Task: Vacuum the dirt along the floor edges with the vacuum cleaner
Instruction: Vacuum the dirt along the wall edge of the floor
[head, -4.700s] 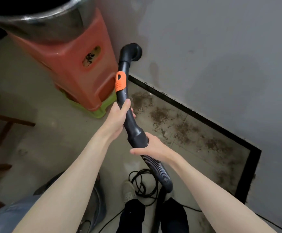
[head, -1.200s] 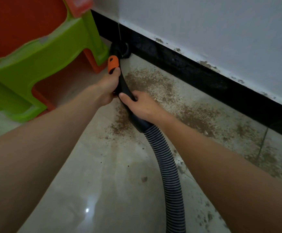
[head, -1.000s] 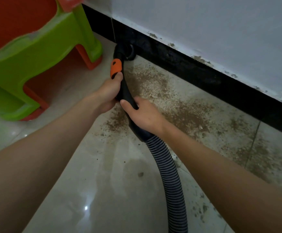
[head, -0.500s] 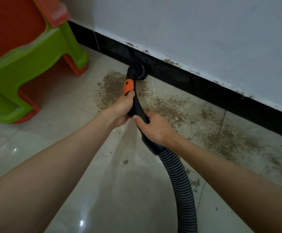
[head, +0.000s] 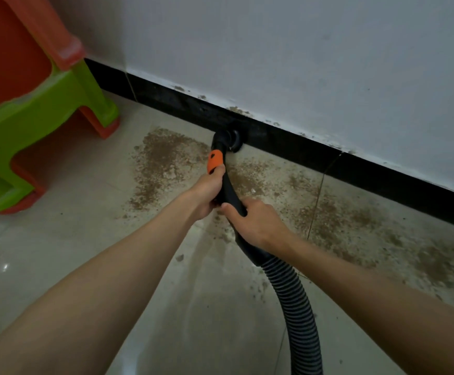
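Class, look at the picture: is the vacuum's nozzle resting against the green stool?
No, the nozzle sits at the black skirting board, well apart from the green stool.

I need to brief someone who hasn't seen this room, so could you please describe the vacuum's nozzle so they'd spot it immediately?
Follow the black skirting board along the white wall. The vacuum nozzle sits at its foot, above the brown dirt. It is the round black end just beyond the wand's orange collar.

Both your bare forearms reach forward toward 12 o'clock, converging. Your left hand [head: 207, 192] sits ahead, fingers curled in a grip, thumb pointing forward. Your right hand [head: 255, 221] grips just behind it at 5 o'clock, knuckles up.
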The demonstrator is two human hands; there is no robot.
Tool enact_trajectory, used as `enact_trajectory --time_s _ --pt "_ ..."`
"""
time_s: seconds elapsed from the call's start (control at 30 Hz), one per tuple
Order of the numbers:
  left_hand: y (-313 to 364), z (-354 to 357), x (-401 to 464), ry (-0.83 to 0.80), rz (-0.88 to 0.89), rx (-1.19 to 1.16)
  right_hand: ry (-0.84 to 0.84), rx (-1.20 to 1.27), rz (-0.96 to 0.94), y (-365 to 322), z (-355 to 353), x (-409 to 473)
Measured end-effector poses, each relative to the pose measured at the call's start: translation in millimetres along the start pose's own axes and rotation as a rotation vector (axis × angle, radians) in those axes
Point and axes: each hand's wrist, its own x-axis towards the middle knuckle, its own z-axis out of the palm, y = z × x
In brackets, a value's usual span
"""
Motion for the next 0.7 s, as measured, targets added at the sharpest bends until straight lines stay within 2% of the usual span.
enact_trajectory --time_s 0.17,0.33,0.43,0.6,0.7 --pt "12.0 -27.7 -4.1 0.056 0.091 0.038 0.035 0.049 -0.054 -25.9 15.4 2.5" --pt "23.0 -93.8 -2.5 0.337 0.145 0.104 -0.052 0.1 -0.117 -81.3 52.1 23.8" --pt "26.8 -137.9 3.7 0.446 0.189 0.082 -0.138 0.152 -0.185 -112.2 75.5 41.1" --pt "30.8 -183.2 10.2 0.523 0.183 0.081 -0.287 0.26 -0.13 -128.7 106.2 55.1" --pt "26.5 -193.1 16.7 0.494 0.152 0.05 -0.294 0.335 -0.073 -123.9 120.1 58.1"
